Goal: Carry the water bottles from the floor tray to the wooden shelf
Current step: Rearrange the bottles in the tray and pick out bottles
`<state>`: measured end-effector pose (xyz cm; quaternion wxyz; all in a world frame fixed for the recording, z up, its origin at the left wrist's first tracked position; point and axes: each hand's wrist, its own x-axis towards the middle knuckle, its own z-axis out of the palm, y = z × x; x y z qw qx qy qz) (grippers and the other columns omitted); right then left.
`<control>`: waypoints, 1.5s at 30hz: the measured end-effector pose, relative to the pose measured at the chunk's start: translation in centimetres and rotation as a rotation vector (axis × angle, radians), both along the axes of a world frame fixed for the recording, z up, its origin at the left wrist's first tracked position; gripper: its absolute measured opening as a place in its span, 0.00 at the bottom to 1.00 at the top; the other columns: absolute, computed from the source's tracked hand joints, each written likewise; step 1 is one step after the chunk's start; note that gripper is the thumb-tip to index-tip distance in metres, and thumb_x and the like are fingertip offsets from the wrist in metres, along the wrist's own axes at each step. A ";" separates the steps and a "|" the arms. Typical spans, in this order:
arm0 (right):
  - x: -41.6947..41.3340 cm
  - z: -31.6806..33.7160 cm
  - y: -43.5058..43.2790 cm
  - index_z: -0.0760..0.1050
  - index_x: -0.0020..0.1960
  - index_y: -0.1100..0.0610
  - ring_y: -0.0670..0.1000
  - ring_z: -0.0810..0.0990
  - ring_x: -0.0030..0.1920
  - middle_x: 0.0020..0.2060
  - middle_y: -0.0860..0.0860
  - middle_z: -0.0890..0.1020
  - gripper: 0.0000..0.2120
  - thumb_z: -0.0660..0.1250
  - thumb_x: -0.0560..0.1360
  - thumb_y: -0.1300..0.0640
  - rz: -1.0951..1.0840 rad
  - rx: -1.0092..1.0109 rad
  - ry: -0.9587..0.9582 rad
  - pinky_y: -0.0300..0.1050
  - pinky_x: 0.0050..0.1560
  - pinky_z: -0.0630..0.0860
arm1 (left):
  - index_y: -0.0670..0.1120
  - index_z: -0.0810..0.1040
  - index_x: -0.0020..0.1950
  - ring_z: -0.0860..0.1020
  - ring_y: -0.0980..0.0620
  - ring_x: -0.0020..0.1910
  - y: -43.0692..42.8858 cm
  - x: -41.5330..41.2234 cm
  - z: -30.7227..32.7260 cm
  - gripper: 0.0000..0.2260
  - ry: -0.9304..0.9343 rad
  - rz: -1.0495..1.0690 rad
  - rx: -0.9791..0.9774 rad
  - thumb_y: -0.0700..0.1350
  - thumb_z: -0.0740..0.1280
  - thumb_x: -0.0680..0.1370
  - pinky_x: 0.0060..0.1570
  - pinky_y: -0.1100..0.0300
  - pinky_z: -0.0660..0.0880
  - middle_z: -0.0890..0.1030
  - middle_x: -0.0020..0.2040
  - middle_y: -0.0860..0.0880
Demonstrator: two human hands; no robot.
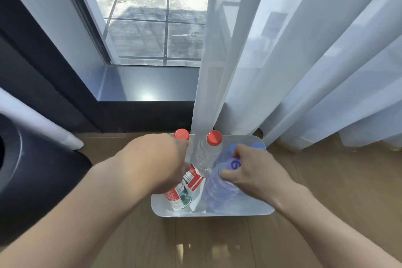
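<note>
A white tray (250,211) sits on the wooden floor below me, holding several upright water bottles. My left hand (158,163) is wrapped around the neck of a red-capped bottle (181,191) with a red and white label. A second red-capped bottle (208,152) stands just right of it, untouched. My right hand (252,169) grips the shoulder of a bluish bottle with a purple cap (219,183). Two more blue caps (258,145) peek out behind that hand. The wooden shelf is out of view.
A sheer white curtain (304,61) hangs right behind the tray, one fold touching the bottles. A dark window frame (141,115) runs along the floor edge. A dark rounded object (32,172) stands at my left. Wooden floor (217,243) lies in front of the tray.
</note>
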<state>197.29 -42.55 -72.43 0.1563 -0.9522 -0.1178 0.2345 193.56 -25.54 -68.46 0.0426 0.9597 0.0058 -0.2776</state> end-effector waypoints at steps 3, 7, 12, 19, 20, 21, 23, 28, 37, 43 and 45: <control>0.5 3.8 -1.0 0.70 0.37 0.55 0.49 0.67 0.25 0.26 0.48 0.70 0.12 0.68 0.63 0.49 -0.128 0.127 0.012 0.39 0.22 0.65 | 0.50 0.69 0.66 0.78 0.49 0.48 0.0 0.4 0.3 0.16 -0.010 0.025 0.007 0.52 0.58 0.80 0.45 0.57 0.74 0.79 0.52 0.50; 0.6 6.7 -2.5 0.72 0.36 0.59 0.47 0.64 0.21 0.22 0.47 0.68 0.14 0.69 0.61 0.49 -0.154 0.222 -0.038 0.38 0.20 0.63 | 0.50 0.70 0.66 0.79 0.49 0.51 -0.4 0.9 0.4 0.16 -0.023 0.020 0.011 0.52 0.58 0.80 0.48 0.57 0.76 0.80 0.56 0.49; 0.5 8.4 -4.4 0.72 0.35 0.58 0.46 0.63 0.17 0.17 0.47 0.67 0.14 0.69 0.60 0.48 -0.173 0.229 -0.045 0.38 0.21 0.62 | 0.52 0.67 0.68 0.78 0.49 0.54 -1.3 0.9 0.2 0.16 0.004 -0.025 0.005 0.50 0.58 0.80 0.47 0.59 0.73 0.77 0.59 0.49; 0.0 4.6 -3.1 0.67 0.34 0.55 0.48 0.66 0.28 0.28 0.49 0.71 0.14 0.69 0.60 0.49 -0.088 0.040 -0.045 0.40 0.27 0.61 | 0.52 0.69 0.63 0.77 0.48 0.49 -1.3 0.8 0.2 0.12 -0.006 -0.047 0.034 0.50 0.57 0.80 0.45 0.57 0.73 0.77 0.53 0.49; 0.1 3.6 -2.9 0.66 0.34 0.55 0.48 0.66 0.28 0.29 0.48 0.71 0.14 0.70 0.61 0.49 -0.077 0.020 -0.025 0.40 0.27 0.61 | 0.51 0.70 0.63 0.77 0.48 0.50 -1.4 0.8 0.0 0.13 0.004 -0.054 0.033 0.50 0.57 0.80 0.44 0.58 0.72 0.78 0.54 0.48; 0.2 2.7 -2.7 0.65 0.34 0.54 0.47 0.66 0.28 0.29 0.48 0.71 0.15 0.70 0.62 0.49 -0.067 0.000 -0.002 0.40 0.27 0.60 | 0.50 0.70 0.64 0.78 0.48 0.51 -1.5 0.8 0.0 0.14 0.018 -0.058 0.035 0.50 0.57 0.80 0.44 0.58 0.71 0.78 0.55 0.48; 0.2 0.8 -2.3 0.63 0.34 0.53 0.47 0.65 0.29 0.29 0.48 0.69 0.14 0.69 0.64 0.50 -0.041 -0.036 0.047 0.39 0.27 0.59 | 0.49 0.71 0.65 0.78 0.48 0.53 -1.7 0.9 -0.1 0.14 0.039 -0.057 0.036 0.50 0.57 0.80 0.43 0.59 0.70 0.79 0.57 0.47; -0.1 -2.3 -1.9 0.64 0.38 0.54 0.49 0.68 0.33 0.32 0.49 0.71 0.09 0.65 0.68 0.54 0.076 -0.131 0.153 0.39 0.27 0.59 | 0.51 0.70 0.63 0.76 0.49 0.46 -1.1 0.7 -0.4 0.13 0.011 -0.049 0.034 0.51 0.57 0.80 0.41 0.59 0.70 0.77 0.49 0.49; 1.4 -2.1 -1.2 0.73 0.45 0.56 0.53 0.76 0.37 0.36 0.53 0.78 0.19 0.65 0.70 0.39 0.053 -0.211 0.211 0.43 0.33 0.69 | 0.51 0.70 0.64 0.78 0.49 0.51 -0.5 0.4 -1.2 0.15 -0.005 -0.041 0.029 0.54 0.57 0.80 0.47 0.57 0.74 0.78 0.54 0.48; 2.9 -4.6 -0.6 0.66 0.66 0.56 0.58 0.75 0.60 0.59 0.56 0.79 0.21 0.63 0.74 0.52 -0.072 -0.107 0.028 0.45 0.50 0.70 | 0.51 0.71 0.62 0.75 0.51 0.44 0.3 -0.3 -1.2 0.13 -0.084 -0.021 -0.023 0.53 0.58 0.79 0.41 0.60 0.70 0.78 0.52 0.49; 3.1 -5.6 -0.3 0.70 0.55 0.58 0.58 0.76 0.54 0.55 0.57 0.80 0.12 0.64 0.73 0.54 -0.079 -0.114 0.015 0.43 0.43 0.66 | 0.51 0.70 0.61 0.75 0.51 0.42 0.6 -0.6 -1.2 0.13 -0.096 -0.017 -0.037 0.53 0.58 0.79 0.40 0.60 0.71 0.77 0.48 0.50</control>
